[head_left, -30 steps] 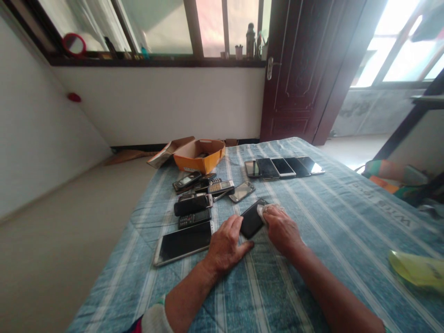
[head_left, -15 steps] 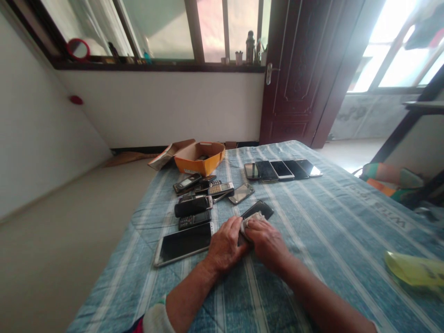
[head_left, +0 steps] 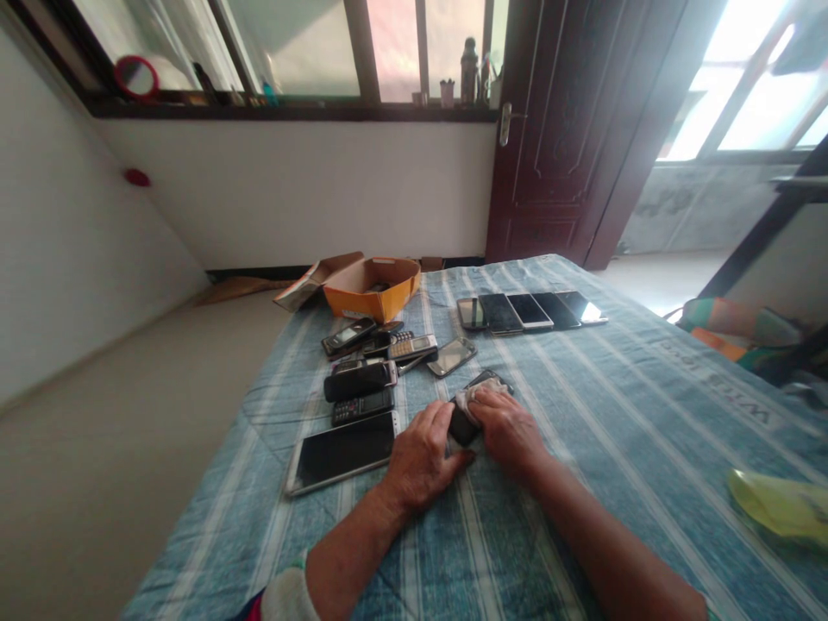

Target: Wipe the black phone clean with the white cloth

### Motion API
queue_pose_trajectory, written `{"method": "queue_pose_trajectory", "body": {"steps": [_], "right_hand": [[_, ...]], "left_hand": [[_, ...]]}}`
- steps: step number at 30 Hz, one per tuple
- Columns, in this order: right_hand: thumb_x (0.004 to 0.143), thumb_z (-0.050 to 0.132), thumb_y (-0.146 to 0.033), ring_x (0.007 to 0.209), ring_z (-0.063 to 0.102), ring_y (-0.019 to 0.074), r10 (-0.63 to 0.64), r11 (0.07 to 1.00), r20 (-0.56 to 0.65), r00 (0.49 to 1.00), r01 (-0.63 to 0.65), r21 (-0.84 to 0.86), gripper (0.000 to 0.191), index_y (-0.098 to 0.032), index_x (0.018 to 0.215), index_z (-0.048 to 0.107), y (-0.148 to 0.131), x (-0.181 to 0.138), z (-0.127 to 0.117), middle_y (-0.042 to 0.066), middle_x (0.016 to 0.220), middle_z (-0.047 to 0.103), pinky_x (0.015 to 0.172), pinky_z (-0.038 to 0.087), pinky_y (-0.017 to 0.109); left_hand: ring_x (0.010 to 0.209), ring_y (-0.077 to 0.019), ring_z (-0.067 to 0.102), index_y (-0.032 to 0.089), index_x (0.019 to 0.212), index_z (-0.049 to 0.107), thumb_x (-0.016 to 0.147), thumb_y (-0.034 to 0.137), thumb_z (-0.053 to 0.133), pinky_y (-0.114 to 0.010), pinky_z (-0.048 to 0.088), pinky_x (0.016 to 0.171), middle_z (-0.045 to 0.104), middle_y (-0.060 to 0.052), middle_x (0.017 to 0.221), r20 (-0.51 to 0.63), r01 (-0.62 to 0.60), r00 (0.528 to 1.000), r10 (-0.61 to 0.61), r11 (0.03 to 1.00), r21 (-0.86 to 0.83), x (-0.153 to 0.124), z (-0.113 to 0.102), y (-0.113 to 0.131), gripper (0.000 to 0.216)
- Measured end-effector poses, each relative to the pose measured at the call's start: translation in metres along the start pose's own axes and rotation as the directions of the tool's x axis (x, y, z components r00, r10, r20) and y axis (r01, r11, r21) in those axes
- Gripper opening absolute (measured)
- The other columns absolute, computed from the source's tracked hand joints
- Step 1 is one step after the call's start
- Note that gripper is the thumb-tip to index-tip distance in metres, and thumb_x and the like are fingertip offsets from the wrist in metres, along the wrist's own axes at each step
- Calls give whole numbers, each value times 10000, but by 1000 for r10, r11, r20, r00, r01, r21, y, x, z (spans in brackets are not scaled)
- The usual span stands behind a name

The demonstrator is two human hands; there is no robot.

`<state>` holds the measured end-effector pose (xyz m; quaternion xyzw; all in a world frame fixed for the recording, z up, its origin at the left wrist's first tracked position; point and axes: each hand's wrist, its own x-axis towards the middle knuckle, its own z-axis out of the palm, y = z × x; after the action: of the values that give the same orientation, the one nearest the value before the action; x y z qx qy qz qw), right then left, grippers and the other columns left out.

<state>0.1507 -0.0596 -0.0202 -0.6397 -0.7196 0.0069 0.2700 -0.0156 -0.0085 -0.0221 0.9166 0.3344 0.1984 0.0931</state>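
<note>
A dark smartphone [head_left: 463, 425] lies flat on the bedspread in front of me. My left hand [head_left: 423, 457] grips its near left edge, fingers along the side and thumb by the bottom end. My right hand [head_left: 511, 431] is closed on a crumpled whitish cloth [head_left: 479, 394], pressed onto the phone's far half. That end of the phone is mostly hidden by cloth and fingers. Just left of my left hand lies a large white-framed phone [head_left: 342, 453], screen up. Beyond it are a black keypad phone [head_left: 362, 406] and a dark rounded phone [head_left: 360, 380].
An open orange box [head_left: 375, 304] stands at the far edge of the striped bedspread [head_left: 621, 466]. Several older phones [head_left: 414, 346] are heaped before it, with a grey phone [head_left: 452, 356] beside them. Several smartphones [head_left: 530, 311] form a row at back right. A yellow packet [head_left: 780, 507] lies right.
My right hand has slid the cloth slightly away from me over the phone, uncovering more of its near half. My left hand stays almost in place, its thumb now plainly visible.
</note>
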Motion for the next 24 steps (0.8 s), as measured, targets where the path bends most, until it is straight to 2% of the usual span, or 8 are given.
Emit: {"method": "queue_pose_trajectory", "body": {"steps": [6,11,15,20,24], "right_hand": [[859,413,-44,1052,546,192,195,977,-48,980,-199,-79,326,-192,949,688,16,4,-6,72,1118,646,924,388,292],[838,402,-26,1007,559,191,251,963,-62,966,-255,-87,334,-187,906,687,14,2,-7,70,1086,650,871,404,281],[824,426,-18,972,557,193,143,988,3,990,-143,-51,310,-176,878,687,-2,-3,-4,81,1005,655,862,406,284],[851,471,-56,1002,559,196,-97,994,85,992,93,55,261,-161,946,689,-29,-4,3,84,1019,666,936,389,294],[869,455,-61,1045,563,198,-154,987,102,983,149,58,287,-166,1006,684,-25,3,3,81,1050,670,974,376,312]], "left_hand": [[1142,-313,560,142,1230,508,687,346,726,-429,493,945,575,-163,1254,5,22,1000,-22,1000,-2,1,0,1,619],[1160,-315,551,141,1252,491,680,339,732,-429,486,955,569,-163,1267,2,37,999,-37,999,-15,1,0,3,651],[1172,-302,546,142,1287,455,710,355,695,-424,481,964,564,-158,1275,-16,40,999,-41,998,-51,0,2,1,661],[1169,-294,547,80,1270,458,718,256,637,-408,458,998,570,-184,1255,-4,71,997,-71,996,-61,0,0,3,606],[1156,-298,558,100,1253,471,717,272,645,-427,466,993,576,-180,1249,1,77,997,-77,994,-73,-1,-1,6,589]]}}
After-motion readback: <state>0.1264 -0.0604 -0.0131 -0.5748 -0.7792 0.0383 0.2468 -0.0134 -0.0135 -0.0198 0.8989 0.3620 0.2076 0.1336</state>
